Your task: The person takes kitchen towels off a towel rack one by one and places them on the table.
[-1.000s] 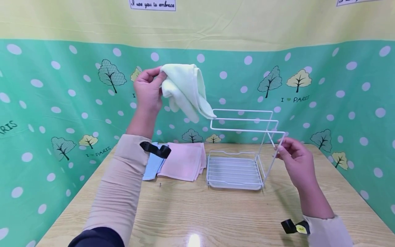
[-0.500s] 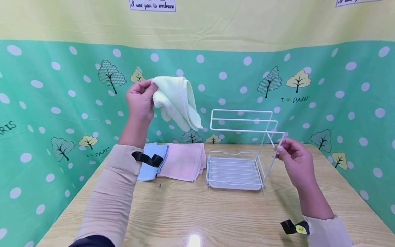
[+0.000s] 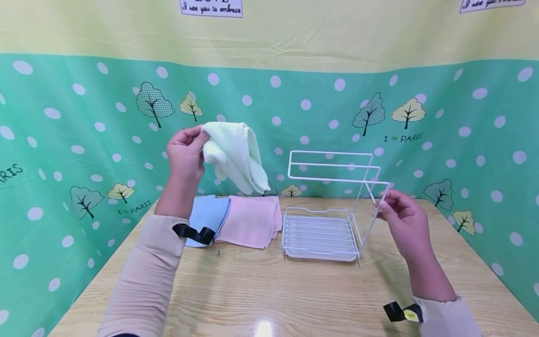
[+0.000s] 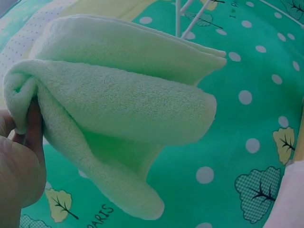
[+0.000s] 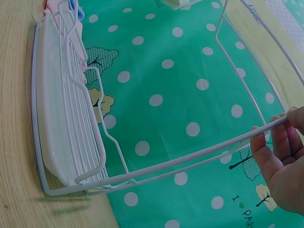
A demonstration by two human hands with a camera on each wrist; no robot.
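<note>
My left hand (image 3: 185,154) pinches a pale green towel (image 3: 231,150) by one corner and holds it up in the air, left of the rack. In the left wrist view the towel (image 4: 123,99) hangs in loose folds from the fingers. A white wire rack (image 3: 332,179) stands on the table, with top bars, a slatted lower shelf and a pale tray beneath. My right hand (image 3: 406,224) grips its right upright post below the top. The right wrist view shows thumb and fingers round that post (image 5: 199,153).
Folded pink towels (image 3: 248,221) lie on the wooden table (image 3: 269,290) left of the rack, beside blue towels (image 3: 208,215). A tiny dark object (image 3: 218,252) lies in front of them. A green dotted curtain (image 3: 311,117) hangs behind the table.
My left hand has carried the green towel down and to the left, away from the rack's top bars, where its tip overlapped them before. My right hand keeps its grip on the post.
</note>
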